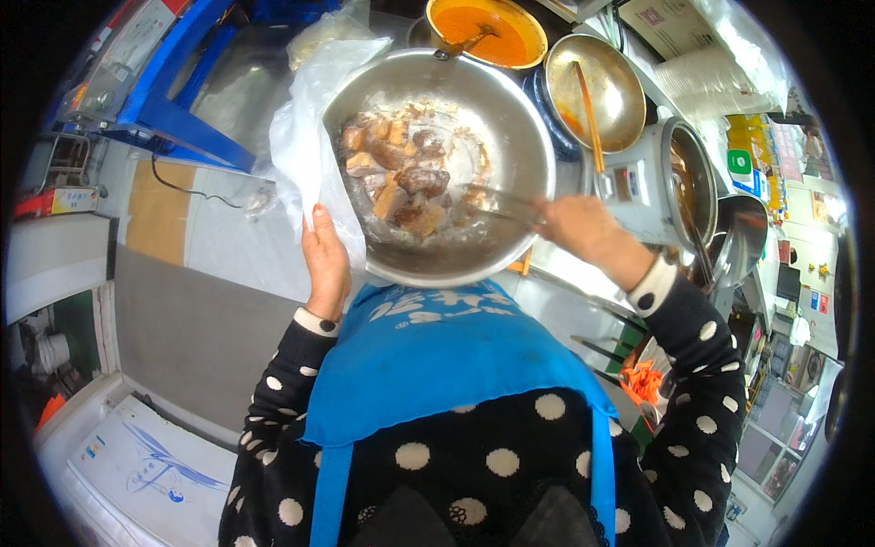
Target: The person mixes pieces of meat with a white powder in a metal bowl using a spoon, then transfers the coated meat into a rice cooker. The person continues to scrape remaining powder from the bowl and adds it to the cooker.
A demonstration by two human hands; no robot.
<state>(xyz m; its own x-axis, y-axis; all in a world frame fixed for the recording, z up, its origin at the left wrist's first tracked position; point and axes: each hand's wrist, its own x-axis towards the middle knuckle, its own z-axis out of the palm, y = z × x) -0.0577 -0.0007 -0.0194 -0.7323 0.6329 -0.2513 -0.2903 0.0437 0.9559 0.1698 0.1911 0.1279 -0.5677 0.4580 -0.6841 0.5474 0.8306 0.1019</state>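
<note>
A wide stainless steel bowl (509, 102) sits before me. Brown, irregular food chunks (410, 181) are gathered mostly in its left half, and whitish residue is smeared over the bottom. My left hand (325, 263) grips a translucent plastic bag (301, 143), which hangs over the bowl's left rim; whether anything is inside the bag I cannot tell. At the bowl's right side, my right hand (591, 232) holds a thin metal utensil (502, 204), blurred, probably tongs. Its far end reaches down among the chunks near the bowl's middle.
Behind the bowl stands a pot of orange sauce (472, 31) with a ladle. To the right are a metal bowl (608, 82) with wooden chopsticks across it and a round container (711, 161) of brown contents. A blue metal frame (178, 130) and a black cord (195, 191) lie left.
</note>
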